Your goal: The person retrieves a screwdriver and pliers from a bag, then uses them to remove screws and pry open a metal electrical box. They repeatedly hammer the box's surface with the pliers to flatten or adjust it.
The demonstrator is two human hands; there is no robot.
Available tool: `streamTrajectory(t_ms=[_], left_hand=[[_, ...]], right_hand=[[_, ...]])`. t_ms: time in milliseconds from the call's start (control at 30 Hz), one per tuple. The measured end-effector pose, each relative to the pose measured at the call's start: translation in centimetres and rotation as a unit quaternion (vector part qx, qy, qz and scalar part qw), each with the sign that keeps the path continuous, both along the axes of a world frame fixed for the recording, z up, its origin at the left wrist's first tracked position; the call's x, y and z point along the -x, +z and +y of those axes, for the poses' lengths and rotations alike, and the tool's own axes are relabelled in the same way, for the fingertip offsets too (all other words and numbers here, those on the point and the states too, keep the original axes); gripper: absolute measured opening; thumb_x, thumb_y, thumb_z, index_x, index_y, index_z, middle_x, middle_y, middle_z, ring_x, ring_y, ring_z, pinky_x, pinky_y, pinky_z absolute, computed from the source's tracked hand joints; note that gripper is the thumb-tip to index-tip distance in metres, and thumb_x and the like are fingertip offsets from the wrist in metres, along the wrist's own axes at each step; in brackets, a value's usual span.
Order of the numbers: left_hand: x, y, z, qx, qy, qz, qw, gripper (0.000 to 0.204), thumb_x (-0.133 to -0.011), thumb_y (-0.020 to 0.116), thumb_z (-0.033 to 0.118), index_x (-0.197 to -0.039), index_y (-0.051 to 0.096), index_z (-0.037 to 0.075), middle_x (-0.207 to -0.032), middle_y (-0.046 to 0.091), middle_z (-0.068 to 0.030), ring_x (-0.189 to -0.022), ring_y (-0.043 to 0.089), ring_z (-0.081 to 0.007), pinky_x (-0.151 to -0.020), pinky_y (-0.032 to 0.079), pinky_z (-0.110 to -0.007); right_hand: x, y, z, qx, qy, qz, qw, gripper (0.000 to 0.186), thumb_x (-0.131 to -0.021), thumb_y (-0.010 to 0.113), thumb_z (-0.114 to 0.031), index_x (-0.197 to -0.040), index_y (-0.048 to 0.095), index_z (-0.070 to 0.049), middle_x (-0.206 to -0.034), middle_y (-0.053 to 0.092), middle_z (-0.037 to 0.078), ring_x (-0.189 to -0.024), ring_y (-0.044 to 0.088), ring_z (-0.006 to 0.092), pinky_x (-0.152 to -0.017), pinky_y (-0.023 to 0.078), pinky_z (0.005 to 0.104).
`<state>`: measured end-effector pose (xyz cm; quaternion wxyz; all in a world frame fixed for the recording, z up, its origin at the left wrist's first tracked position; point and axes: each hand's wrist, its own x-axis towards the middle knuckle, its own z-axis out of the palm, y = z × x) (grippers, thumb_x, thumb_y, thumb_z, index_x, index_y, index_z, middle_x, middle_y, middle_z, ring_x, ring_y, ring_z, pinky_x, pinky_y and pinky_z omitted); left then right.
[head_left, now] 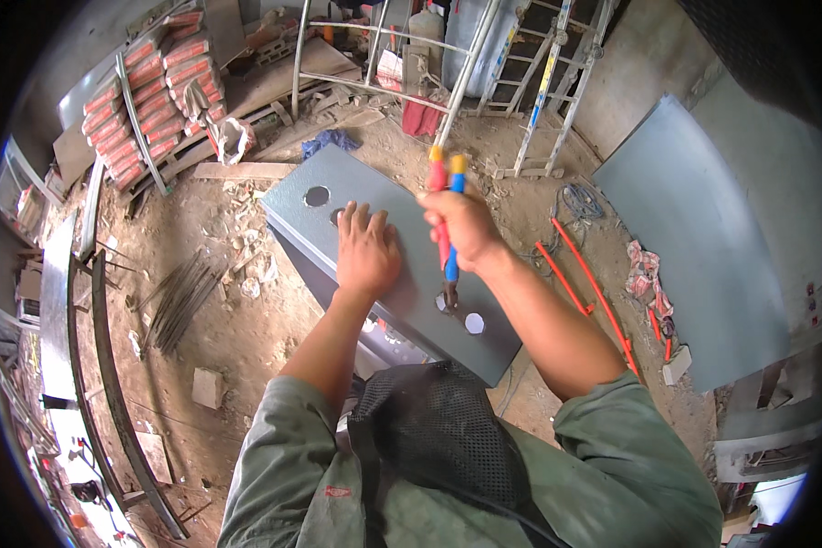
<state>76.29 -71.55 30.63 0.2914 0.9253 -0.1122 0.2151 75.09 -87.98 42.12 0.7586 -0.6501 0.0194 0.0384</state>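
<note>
A grey metal box (409,219) lies in front of me, its long textured face turned up and pierced by several round holes. My left hand (368,248) rests on that face with its fingers stretched out, partly over a hole near the far end. In my right hand (464,219) I grip a pair of pliers (453,267) with one red and one blue handle, both yellow at the tips. The pliers point down, and their dark jaws are at the edge of one hole near the box's near end. Beside it is another hole (475,323), with light showing through.
Stacked red-and-white bags (160,91) stand at the far left. Ladders (539,100) and a metal frame are at the back. Orange tubes (603,292) lie on the right near a large grey sheet (694,237). Thin rods (184,297) and a long steel bar (119,393) lie on the left.
</note>
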Motion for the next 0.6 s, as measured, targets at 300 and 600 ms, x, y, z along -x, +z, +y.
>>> streamTrajectory(t_ms=[300, 600], left_hand=[[0.3, 0.6, -0.6, -0.009, -0.008, 0.017, 1.000, 0.037, -0.104, 0.056, 0.025, -0.132, 0.067, 0.004, -0.148, 0.056, -0.0236, -0.151, 0.037, -0.0427, -0.128, 0.025, -0.052], [0.2, 0.2, -0.2, -0.014, -0.010, 0.018, 1.000, 0.035, -0.103, 0.056, 0.026, -0.129, 0.069, 0.006, -0.146, 0.058, -0.0214, -0.151, 0.038, -0.0401, -0.129, 0.025, -0.053]], right_hand=[[1.8, 0.8, -3.9, -0.050, -0.010, -0.007, 0.999, 0.046, -0.093, 0.067, -0.015, -0.136, 0.053, -0.007, -0.106, 0.067, 0.007, -0.093, 0.066, 0.0172, -0.091, 0.054, 0.0378], [-1.3, 1.3, -4.4, -0.114, 0.118, 0.105, 0.981, 0.053, -0.084, 0.074, -0.012, -0.132, 0.058, 0.004, -0.127, 0.056, 0.014, -0.121, 0.052, 0.0228, -0.109, 0.039, 0.0360]])
